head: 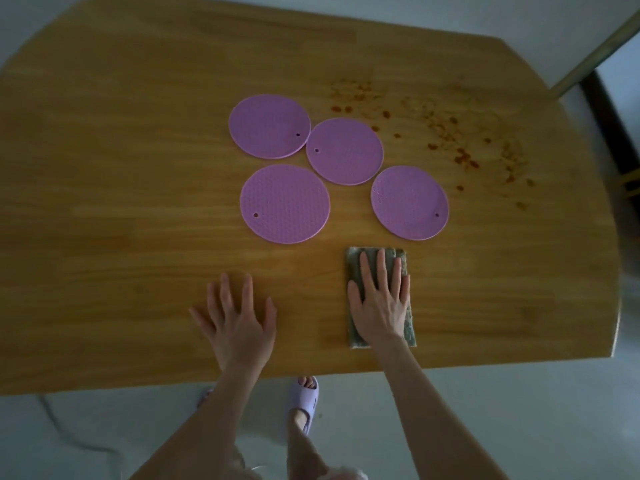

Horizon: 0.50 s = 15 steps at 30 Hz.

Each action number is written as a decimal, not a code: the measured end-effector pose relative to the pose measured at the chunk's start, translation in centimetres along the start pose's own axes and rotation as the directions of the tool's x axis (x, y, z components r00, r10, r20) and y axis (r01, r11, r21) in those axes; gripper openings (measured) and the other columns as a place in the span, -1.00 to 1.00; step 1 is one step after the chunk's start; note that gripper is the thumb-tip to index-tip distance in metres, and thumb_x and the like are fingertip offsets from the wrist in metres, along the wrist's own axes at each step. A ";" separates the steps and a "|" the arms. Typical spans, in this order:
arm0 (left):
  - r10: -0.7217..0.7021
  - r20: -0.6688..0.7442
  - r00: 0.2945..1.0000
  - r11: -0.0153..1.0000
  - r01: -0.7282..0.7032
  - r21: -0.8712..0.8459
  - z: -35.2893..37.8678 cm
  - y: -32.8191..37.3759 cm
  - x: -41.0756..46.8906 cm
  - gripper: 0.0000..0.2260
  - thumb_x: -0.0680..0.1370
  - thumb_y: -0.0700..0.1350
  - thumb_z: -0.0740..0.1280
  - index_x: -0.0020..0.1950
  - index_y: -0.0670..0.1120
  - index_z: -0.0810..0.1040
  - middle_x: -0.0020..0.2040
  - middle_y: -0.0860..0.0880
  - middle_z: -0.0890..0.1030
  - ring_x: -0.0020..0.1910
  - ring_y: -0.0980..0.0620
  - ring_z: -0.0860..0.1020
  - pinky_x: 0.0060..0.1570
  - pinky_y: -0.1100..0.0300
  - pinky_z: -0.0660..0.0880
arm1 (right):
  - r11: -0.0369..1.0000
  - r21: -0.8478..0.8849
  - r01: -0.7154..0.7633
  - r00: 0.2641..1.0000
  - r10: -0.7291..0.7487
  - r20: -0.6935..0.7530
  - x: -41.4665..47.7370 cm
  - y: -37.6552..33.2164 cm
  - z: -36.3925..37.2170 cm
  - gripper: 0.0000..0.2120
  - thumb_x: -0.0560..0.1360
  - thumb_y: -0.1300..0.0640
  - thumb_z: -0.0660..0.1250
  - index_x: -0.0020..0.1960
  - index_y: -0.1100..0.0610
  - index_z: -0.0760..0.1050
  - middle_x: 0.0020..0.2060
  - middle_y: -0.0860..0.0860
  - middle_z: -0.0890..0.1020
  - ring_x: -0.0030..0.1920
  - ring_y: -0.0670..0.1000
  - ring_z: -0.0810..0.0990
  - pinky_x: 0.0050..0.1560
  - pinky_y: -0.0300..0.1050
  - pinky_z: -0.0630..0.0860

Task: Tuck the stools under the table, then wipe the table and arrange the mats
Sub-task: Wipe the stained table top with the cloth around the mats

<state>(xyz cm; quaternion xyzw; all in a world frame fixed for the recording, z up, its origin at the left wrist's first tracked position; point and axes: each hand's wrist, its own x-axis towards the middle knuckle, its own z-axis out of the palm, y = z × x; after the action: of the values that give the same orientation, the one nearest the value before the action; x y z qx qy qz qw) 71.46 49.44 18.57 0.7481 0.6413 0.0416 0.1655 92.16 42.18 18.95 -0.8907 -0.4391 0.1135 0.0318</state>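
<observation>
**Cloth under my right hand, long axis running away from me**

I see the grey-green cloth (pixel 354 263) folded into a narrow rectangle near the front edge of the wooden table (pixel 121 202). Its short end points at the mats. My right hand (pixel 379 299) lies flat on it, fingers straight and close together, aimed the same way. My left hand (pixel 239 320) rests palm-down on bare wood beside it, apart from the cloth, fingers spread.

Four round purple mats sit just beyond: far-left mat (pixel 269 126) touching the middle mat (pixel 344 151), the near-left mat (pixel 284 203), and the right mat (pixel 409 202) closest to the cloth. Reddish-brown stains (pixel 450 133) speckle the table's far right. A lilac slipper (pixel 301 400) shows below the table edge.
</observation>
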 end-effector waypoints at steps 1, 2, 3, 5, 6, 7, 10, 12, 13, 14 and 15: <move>-0.005 -0.004 1.000 1.000 0.005 0.006 0.0 0.0 0.1 -0.41 0.51 0.23 0.01 0.44 -0.03 0.37 0.50 -0.19 0.24 0.50 -0.22 0.09 0.40 -0.31 -0.15 | 1.000 0.016 -0.009 1.000 0.009 0.000 0.4 -0.7 0.0 -0.39 0.54 -0.23 -0.16 0.55 -0.07 -0.01 0.55 0.03 0.00 0.54 0.20 -0.09 0.49 0.17 -0.17; -0.011 -0.011 1.000 1.000 0.011 0.010 0.1 0.0 0.1 -0.40 0.51 0.24 0.01 0.45 -0.03 0.36 0.51 -0.19 0.23 0.50 -0.22 0.08 0.40 -0.31 -0.15 | 1.000 0.020 0.010 1.000 -0.011 0.008 0.3 -1.7 0.1 -0.39 0.54 -0.23 -0.16 0.55 -0.07 -0.02 0.55 0.02 -0.02 0.54 0.19 -0.11 0.49 0.16 -0.21; -0.014 -0.018 1.000 1.000 0.015 0.015 0.1 0.0 0.2 -0.40 0.51 0.24 0.01 0.45 -0.03 0.36 0.51 -0.19 0.23 0.50 -0.22 0.08 0.40 -0.31 -0.15 | 0.998 0.021 0.062 0.998 -0.062 0.013 -0.1 -2.9 0.3 -0.40 0.55 -0.22 -0.13 0.55 -0.07 0.00 0.55 0.02 0.00 0.54 0.20 -0.08 0.49 0.15 -0.20; -0.013 -0.017 1.000 1.000 0.014 0.024 0.1 0.1 0.0 -0.39 0.50 0.24 0.00 0.45 -0.03 0.36 0.50 -0.20 0.24 0.49 -0.23 0.10 0.40 -0.32 -0.13 | 0.980 0.019 0.198 0.980 -0.198 0.017 -1.7 -4.0 0.8 -0.43 0.57 -0.20 -0.03 0.53 -0.05 0.12 0.53 0.04 0.13 0.52 0.21 0.04 0.49 0.16 -0.10; -0.011 -0.020 1.000 1.000 0.011 0.025 0.0 0.2 -0.1 -0.39 0.50 0.25 0.00 0.45 -0.03 0.36 0.50 -0.20 0.24 0.49 -0.23 0.10 0.40 -0.32 -0.12 | 0.968 0.011 0.249 0.968 -0.249 0.019 -2.2 -3.5 0.8 -0.45 0.57 -0.19 0.00 0.52 -0.05 0.16 0.52 0.04 0.18 0.52 0.21 0.09 0.47 0.16 -0.06; -0.010 -0.020 1.000 1.000 0.010 0.024 -0.1 0.2 0.0 -0.39 0.51 0.25 0.00 0.45 -0.03 0.35 0.50 -0.20 0.23 0.49 -0.23 0.10 0.40 -0.33 -0.12 | 0.961 0.001 0.275 0.961 -0.275 0.018 -2.3 -2.5 0.9 -0.46 0.57 -0.19 0.01 0.52 -0.05 0.18 0.52 0.04 0.19 0.51 0.19 0.11 0.46 0.15 -0.03; -0.007 0.008 1.000 0.999 0.006 0.032 -0.2 0.2 0.0 -0.39 0.52 0.25 -0.02 0.48 -0.01 0.30 0.53 -0.18 0.18 0.51 -0.21 0.06 0.41 -0.29 -0.16 | 0.987 -0.019 0.162 0.987 -0.162 0.002 -0.8 0.9 0.3 -0.43 0.56 -0.22 -0.05 0.54 -0.07 0.11 0.54 0.02 0.13 0.52 0.17 0.07 0.49 0.14 -0.06; -0.010 0.011 1.000 0.999 0.009 0.040 0.0 0.3 0.0 -0.40 0.52 0.24 0.00 0.48 0.00 0.29 0.53 -0.17 0.17 0.51 -0.19 0.04 0.42 -0.28 -0.18 | 1.000 -0.004 0.018 1.000 -0.018 0.018 0.7 1.3 -0.5 -0.39 0.54 -0.24 -0.16 0.55 -0.09 0.00 0.55 0.02 0.01 0.54 0.18 -0.05 0.50 0.16 -0.14; -0.016 0.010 1.000 0.999 0.015 0.039 0.0 0.3 0.0 -0.40 0.51 0.24 0.01 0.48 -0.01 0.30 0.53 -0.17 0.17 0.51 -0.20 0.05 0.42 -0.28 -0.18 | 1.000 0.011 -0.021 0.999 0.021 0.039 1.0 0.5 -0.5 -0.38 0.53 -0.23 -0.20 0.56 -0.09 -0.07 0.56 0.02 -0.06 0.54 0.18 -0.13 0.49 0.16 -0.21; -0.024 0.000 1.000 0.999 0.024 0.028 0.0 0.2 0.0 -0.40 0.51 0.24 0.01 0.47 -0.02 0.32 0.52 -0.18 0.19 0.51 -0.21 0.06 0.41 -0.30 -0.17 | 0.999 0.024 -0.022 0.999 0.021 0.049 1.0 -0.7 -0.5 -0.39 0.54 -0.23 -0.21 0.56 -0.09 -0.10 0.56 0.01 -0.10 0.54 0.18 -0.17 0.48 0.16 -0.26; -0.034 -0.015 0.999 0.999 0.034 0.007 0.0 0.2 -0.1 -0.40 0.50 0.23 0.02 0.45 -0.04 0.34 0.51 -0.20 0.21 0.50 -0.23 0.08 0.40 -0.33 -0.15 | 0.999 0.028 0.019 0.999 -0.020 0.050 0.5 -2.1 -0.4 -0.40 0.55 -0.22 -0.18 0.56 -0.08 -0.07 0.56 0.02 -0.09 0.53 0.20 -0.16 0.47 0.17 -0.26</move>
<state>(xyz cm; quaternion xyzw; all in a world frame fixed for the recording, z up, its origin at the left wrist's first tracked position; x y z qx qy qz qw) 71.65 49.37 18.65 0.7375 0.6552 0.0420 0.1585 90.97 43.89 19.54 -0.8827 -0.4468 0.1418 0.0340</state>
